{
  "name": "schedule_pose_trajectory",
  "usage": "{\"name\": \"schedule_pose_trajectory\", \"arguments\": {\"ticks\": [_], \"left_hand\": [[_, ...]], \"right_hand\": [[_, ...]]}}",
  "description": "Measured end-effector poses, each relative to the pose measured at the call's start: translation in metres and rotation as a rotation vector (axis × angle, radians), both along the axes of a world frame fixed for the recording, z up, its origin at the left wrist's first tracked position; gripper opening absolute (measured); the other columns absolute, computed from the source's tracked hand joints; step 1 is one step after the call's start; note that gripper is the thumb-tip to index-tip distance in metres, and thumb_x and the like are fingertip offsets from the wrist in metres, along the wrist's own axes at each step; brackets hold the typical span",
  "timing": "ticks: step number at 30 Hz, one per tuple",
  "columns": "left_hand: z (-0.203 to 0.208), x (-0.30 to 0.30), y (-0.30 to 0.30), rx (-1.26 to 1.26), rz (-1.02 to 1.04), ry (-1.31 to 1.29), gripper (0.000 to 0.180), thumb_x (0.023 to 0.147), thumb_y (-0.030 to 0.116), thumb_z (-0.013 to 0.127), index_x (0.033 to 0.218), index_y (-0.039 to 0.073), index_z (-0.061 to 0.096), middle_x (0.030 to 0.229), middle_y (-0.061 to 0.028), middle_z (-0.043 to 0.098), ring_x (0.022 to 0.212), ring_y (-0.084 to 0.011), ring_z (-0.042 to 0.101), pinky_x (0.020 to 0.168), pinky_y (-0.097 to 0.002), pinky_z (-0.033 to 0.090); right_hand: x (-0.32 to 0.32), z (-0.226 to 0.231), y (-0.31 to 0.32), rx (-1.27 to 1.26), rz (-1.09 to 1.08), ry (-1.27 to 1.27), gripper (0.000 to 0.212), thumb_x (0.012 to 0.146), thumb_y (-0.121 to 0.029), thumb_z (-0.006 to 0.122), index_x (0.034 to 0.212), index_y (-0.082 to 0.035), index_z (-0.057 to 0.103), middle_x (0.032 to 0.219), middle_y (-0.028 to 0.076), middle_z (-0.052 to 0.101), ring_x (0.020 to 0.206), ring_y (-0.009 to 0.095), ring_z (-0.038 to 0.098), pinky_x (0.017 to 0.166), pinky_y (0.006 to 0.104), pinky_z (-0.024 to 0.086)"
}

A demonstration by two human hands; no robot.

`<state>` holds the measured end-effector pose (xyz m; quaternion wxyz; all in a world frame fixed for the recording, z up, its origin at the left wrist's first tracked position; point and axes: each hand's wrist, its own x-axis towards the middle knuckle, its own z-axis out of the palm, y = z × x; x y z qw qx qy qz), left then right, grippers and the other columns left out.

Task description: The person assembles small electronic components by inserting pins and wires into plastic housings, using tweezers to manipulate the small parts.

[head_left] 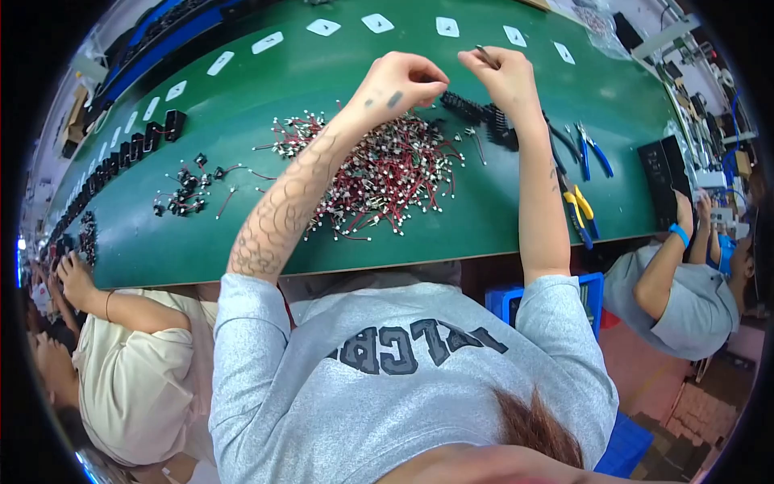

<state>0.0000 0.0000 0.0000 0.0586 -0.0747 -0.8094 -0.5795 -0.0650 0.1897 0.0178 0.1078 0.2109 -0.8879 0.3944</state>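
Observation:
My left hand (397, 82) is raised over the far edge of a heap of short red-wired leads with small white connectors (387, 177). Thumb and fingers are pinched together, and anything between them is too small to make out. To its right, my right hand (506, 79) is closed on a slim dark tool (488, 57) whose end sticks out above the fingers; its exact kind is unclear. A gap separates the two hands. Below them lies a bundle of black bristly-looking parts (476, 110), partly behind my right wrist.
Yellow-and-blue-handled pliers (579, 211) and blue-handled pliers (597, 155) lie right on the green table (266, 89). Small black parts (187, 189) and a row of black boxes (145, 141) are left. White cards (323, 27) line the far side. People sit on both sides.

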Motion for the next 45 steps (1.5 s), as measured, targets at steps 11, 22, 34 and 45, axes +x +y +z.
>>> {"name": "schedule_pose_trajectory", "arguments": {"ticks": [11, 22, 34, 45], "left_hand": [[0.027, 0.034, -0.038, 0.114, -0.142, -0.104, 0.027, 0.086, 0.009, 0.065, 0.111, -0.001, 0.067, 0.088, -0.0081, 0.068, 0.075, -0.0101, 0.060, 0.070, -0.0215, 0.051], [0.003, 0.178, -0.022, 0.553, 0.161, -0.248, 0.029, 0.088, 0.004, 0.062, 0.117, -0.002, 0.063, 0.086, -0.0083, 0.066, 0.074, -0.0120, 0.063, 0.063, -0.0201, 0.054], [-0.040, 0.248, 0.036, 0.822, 0.148, -0.292, 0.027, 0.086, -0.002, 0.064, 0.113, -0.004, 0.062, 0.087, -0.0097, 0.066, 0.073, -0.0133, 0.065, 0.065, -0.0215, 0.055], [-0.051, 0.235, 0.034, 0.740, 0.251, -0.174, 0.029, 0.084, -0.005, 0.066, 0.112, -0.003, 0.061, 0.092, -0.0103, 0.067, 0.077, -0.0139, 0.066, 0.070, -0.0216, 0.056]], "right_hand": [[0.042, -0.024, 0.043, 0.509, 0.113, -0.197, 0.017, 0.073, -0.016, 0.070, 0.082, -0.001, 0.071, 0.068, 0.006, 0.064, 0.057, 0.025, 0.055, 0.061, 0.0337, 0.048], [0.088, -0.048, 0.053, -0.176, 0.246, -0.059, 0.012, 0.083, -0.009, 0.065, 0.090, -0.001, 0.070, 0.073, 0.006, 0.062, 0.060, 0.019, 0.059, 0.059, 0.0261, 0.047], [0.214, -0.064, 0.021, -1.346, 0.531, -1.191, 0.021, 0.089, -0.007, 0.061, 0.106, 0.005, 0.067, 0.074, 0.007, 0.064, 0.061, 0.006, 0.052, 0.046, 0.0143, 0.033], [0.223, -0.059, 0.001, -0.919, 0.299, -0.901, 0.032, 0.090, -0.006, 0.061, 0.119, 0.007, 0.060, 0.083, 0.011, 0.063, 0.057, 0.005, 0.043, 0.045, 0.0109, 0.026]]}}
